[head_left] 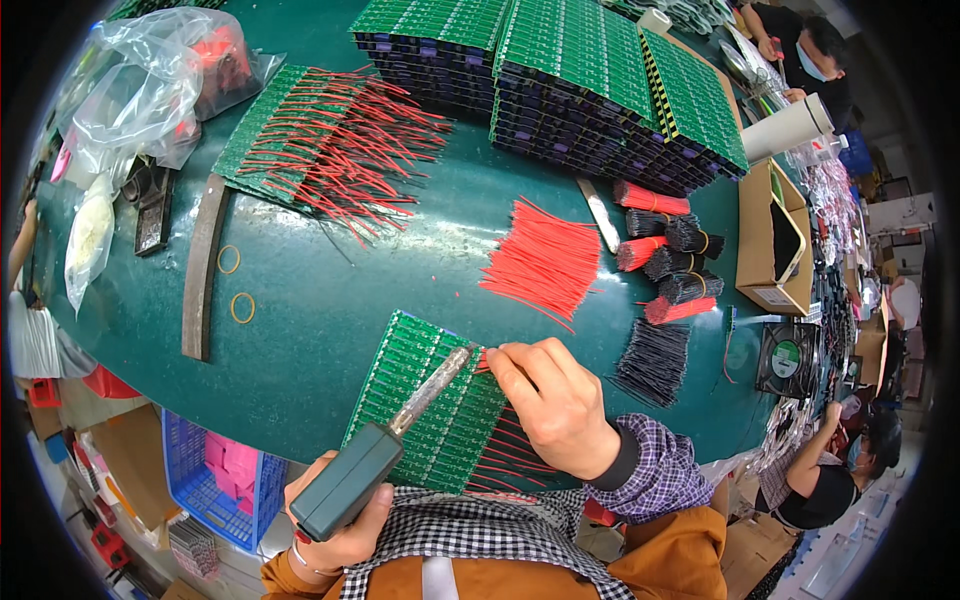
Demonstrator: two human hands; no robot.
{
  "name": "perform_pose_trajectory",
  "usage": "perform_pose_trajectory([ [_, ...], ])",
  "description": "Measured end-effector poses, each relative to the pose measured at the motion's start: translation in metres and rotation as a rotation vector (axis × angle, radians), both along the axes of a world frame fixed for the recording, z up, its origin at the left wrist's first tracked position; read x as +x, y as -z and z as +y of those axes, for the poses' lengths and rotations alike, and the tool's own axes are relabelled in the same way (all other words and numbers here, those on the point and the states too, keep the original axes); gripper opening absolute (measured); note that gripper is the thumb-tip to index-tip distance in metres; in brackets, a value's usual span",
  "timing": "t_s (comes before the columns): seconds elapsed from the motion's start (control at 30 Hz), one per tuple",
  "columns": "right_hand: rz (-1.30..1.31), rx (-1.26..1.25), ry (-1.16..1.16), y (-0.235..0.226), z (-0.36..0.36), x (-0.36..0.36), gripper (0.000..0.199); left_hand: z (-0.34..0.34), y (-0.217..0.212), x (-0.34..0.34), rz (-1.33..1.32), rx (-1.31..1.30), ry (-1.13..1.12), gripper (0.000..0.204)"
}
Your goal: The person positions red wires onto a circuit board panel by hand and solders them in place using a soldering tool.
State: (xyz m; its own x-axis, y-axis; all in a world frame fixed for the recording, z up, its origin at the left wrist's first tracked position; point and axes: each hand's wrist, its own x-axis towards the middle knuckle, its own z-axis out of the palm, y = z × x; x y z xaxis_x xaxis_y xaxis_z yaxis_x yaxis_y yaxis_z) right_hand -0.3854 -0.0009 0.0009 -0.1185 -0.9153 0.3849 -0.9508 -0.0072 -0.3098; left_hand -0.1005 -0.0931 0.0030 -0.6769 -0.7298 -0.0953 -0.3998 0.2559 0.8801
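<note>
Green table (pixel 290 385) fills most of the view. Tall stack of green circuit-board panels (pixel 580 60) at the far side. Finished-looking panel with red wires (pixel 330 145) lies far left, wires fanned right. Work panel (pixel 455 428) at the near edge, set at a slant, directly between the two hands; dark red wires (pixel 515 447) run off its right side, partly under the right wrist. Soldering gun (pixel 345 485), dark green body, metal barrel angled across the panel to its upper right edge; can't tell if the tip touches. Left hand (pixel 340 515) wrapped closed around the gun body, below and left of the panel. Right hand (pixel 555 405) at the panel's upper right edge, thumb and forefinger pinched with no visible gap on a red wire (pixel 484 362), which pokes out just beside the gun tip. Loose red wire pile (pixel 545 262) beyond the right hand; loose black wire pile (pixel 652 362) to its right, smaller. Two yellow rubber bands (pixel 242 307) on the left.
</note>
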Motion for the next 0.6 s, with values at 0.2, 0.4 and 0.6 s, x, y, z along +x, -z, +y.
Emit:
perform_pose_trajectory([
  [0.2,-0.024,0.008,0.027,-0.001,0.000,0.003,0.040,0.000,0.003,-0.011,0.125,-0.048,-0.003,0.027],
  [0.4,-0.031,0.016,0.026,-0.001,0.001,0.003,0.040,0.002,0.008,-0.010,0.102,-0.061,0.017,0.026],
  [0.6,-0.027,0.017,0.029,-0.002,0.002,0.004,0.041,0.001,0.002,-0.014,0.093,-0.052,0.018,0.026],
])
